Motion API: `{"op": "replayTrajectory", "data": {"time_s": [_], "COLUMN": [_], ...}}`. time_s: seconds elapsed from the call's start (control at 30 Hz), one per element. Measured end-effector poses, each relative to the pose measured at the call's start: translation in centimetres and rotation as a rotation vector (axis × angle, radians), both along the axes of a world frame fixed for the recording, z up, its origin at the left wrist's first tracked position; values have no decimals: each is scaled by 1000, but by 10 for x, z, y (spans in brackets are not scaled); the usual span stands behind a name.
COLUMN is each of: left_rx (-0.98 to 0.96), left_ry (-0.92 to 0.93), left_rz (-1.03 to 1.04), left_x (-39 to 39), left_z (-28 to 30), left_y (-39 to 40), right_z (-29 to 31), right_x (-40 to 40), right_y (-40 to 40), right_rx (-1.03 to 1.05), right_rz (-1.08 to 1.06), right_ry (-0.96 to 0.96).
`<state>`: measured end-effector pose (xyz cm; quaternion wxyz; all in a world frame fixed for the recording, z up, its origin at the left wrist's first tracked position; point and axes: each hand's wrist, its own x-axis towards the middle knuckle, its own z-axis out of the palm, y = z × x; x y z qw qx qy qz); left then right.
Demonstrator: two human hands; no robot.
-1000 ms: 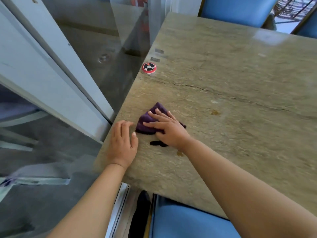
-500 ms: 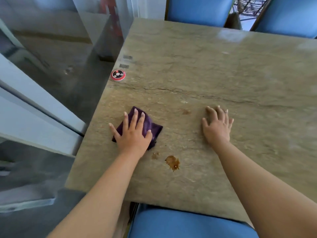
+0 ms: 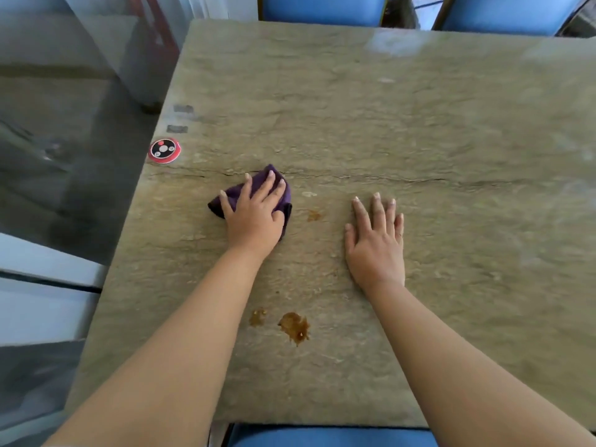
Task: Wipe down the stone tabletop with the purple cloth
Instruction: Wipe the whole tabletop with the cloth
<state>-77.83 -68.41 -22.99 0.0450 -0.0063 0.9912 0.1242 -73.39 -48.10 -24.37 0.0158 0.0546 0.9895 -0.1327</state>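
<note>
The stone tabletop (image 3: 403, 130) fills most of the view, greenish-brown and veined, with a long dark crack (image 3: 371, 179) running across it from side to side. The purple cloth (image 3: 283, 196) lies bunched on the tabletop right at this crack, its far tip touching the line. The left hand (image 3: 254, 217) lies flat on top of the cloth with its fingers straight and spread, pressing it down onto the stone; the cloth shows past the fingertips and at both sides of the hand. The right hand (image 3: 375, 243) rests palm down on the bare stone on the near side of the crack, to the right of the cloth and apart from it, fingers extended and holding nothing.

A small faint brown spot (image 3: 313, 215) sits between the two hands, just beside the cloth. Two darker brown stains lie nearer the person, between the forearms: a larger one (image 3: 294, 326) and a smaller one (image 3: 257, 317) just to its left.

A round red and black disc (image 3: 164, 151) sits at the left edge of the tabletop, just beyond the crack's left end, with two small grey marks (image 3: 180, 119) farther along that edge. Blue chairs stand at the far edge (image 3: 322, 8) and blue seat padding (image 3: 332, 437) shows at the near edge.
</note>
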Motion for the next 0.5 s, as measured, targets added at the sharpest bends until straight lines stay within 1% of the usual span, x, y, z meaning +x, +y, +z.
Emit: {"op": "replayTrajectory", "data": {"time_s": [0.07,0.17,0.2,0.23,0.27,0.3,0.37,0.43,0.5], "left_rx": [52,201,214,187,131,62,-40,-41,-13], "left_ry": [19,-36,-36,-7,46,103,149,88,26], "left_rz": [-205,-531,-616,-654,-628,-544,-303,-133,-61], "left_x": [21,52,57,57,52,44,18,-15,-48], "left_z": [-1,-1,-3,-4,-6,-7,-6,-4,-5], "left_y": [12,10,3,-6,-13,-18,-19,-6,15], "right_z": [0,2,2,2,1,1,-2,-3,-3], "right_x": [0,0,0,-1,-1,-2,-2,-2,-3], "right_y": [1,5,7,9,10,10,10,9,10], "right_rx": [-30,-194,-246,-281,-302,-313,-322,-336,-362], "right_rz": [3,-22,-33,-39,-43,-46,-53,-59,-67], "right_ry": [12,43,62,82,98,109,121,127,135]}}
